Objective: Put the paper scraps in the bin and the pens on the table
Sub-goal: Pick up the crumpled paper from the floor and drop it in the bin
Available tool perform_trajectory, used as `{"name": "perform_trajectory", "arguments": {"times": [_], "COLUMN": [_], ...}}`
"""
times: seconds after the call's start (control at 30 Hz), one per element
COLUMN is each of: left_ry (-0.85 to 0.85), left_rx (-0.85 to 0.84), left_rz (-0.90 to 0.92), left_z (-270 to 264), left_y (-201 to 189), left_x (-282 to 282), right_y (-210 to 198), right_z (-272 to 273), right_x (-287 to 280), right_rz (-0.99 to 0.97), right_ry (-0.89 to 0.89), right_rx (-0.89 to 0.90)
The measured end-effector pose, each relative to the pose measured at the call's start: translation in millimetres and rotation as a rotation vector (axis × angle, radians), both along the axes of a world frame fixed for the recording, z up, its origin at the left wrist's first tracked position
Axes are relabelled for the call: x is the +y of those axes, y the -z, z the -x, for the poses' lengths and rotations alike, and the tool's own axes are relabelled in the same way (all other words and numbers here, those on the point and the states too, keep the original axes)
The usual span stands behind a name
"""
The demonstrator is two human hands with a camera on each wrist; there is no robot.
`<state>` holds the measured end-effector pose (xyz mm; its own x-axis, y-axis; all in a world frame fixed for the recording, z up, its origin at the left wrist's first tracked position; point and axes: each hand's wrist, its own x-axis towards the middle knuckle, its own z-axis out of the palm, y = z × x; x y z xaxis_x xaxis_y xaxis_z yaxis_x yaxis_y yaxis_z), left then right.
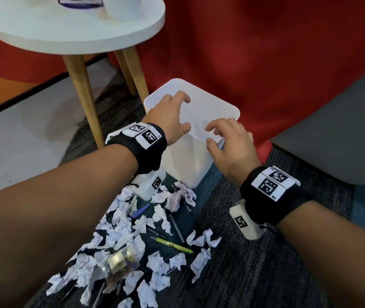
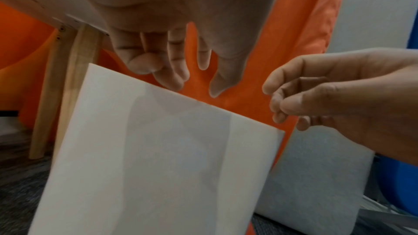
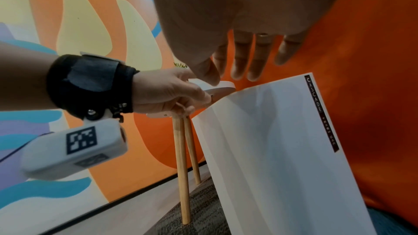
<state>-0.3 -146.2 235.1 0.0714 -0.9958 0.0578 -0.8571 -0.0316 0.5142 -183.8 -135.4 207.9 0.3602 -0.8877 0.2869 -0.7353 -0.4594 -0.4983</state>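
Reaching over the white bin, we hold our left hand and our right hand above its open mouth, fingers spread loosely and holding nothing. Our left hand hovers over the bin's near-left rim, our right hand over its near-right rim; whether either touches the plastic we cannot tell. From the left wrist view, both hands hang just above the bin's top edge, the right one's fingers lightly bent. The bin stands on the dark carpet, close to a red drape and beside the wooden legs of a round white table.

Crumpled paper scraps lie scattered on the carpet below our left forearm, near the foot of the bin. Among them lie pens: a yellow-green pen apart from the thickest heap, a blue pen closer to the bin, and several dark ones partly buried under the paper. A clear plastic wrapper rests on the heap's near side.

On the table stand a white cup and, beside it, a blue-rimmed dish, both cut off by the frame's top edge. Black bands with printed square markers wrap both our wrists. A grey cushion sits at the right.
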Motion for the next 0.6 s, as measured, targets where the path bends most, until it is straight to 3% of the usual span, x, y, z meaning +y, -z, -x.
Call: {"name": "perform_trajectory", "arguments": {"times": [0.13, 0.23, 0.37, 0.5, 0.6], "left_ry": [0.056, 0.103, 0.123, 0.255, 0.338], "left_rx": [0.015, -0.029, -0.096, -0.096, -0.072], "left_rz": [-0.011, -0.116, -0.352, -0.561, -0.69], "left_z": [12.9, 23.0, 35.0, 59.3, 82.2], "left_y": [3.1, 27.5, 87.5, 165.7, 212.6], "left_x": [19.5, 34.7, 56.4, 86.2, 109.3], "right_y": [5.8, 18.4, 54.2, 104.7, 145.4], "right_z": [-1.4, -0.6, 10.1, 25.5, 44.1], "right_x": [12.3, 29.6, 41.8, 45.8, 50.4], "right_rz": [0.089, -0.05, -0.298, -0.594, -0.785], "right_ry": [-0.216, -0.308, -0.343, -0.376, -0.315], "right_rx": [-0.084, 0.0, 0.332, 0.794, 0.904]}}
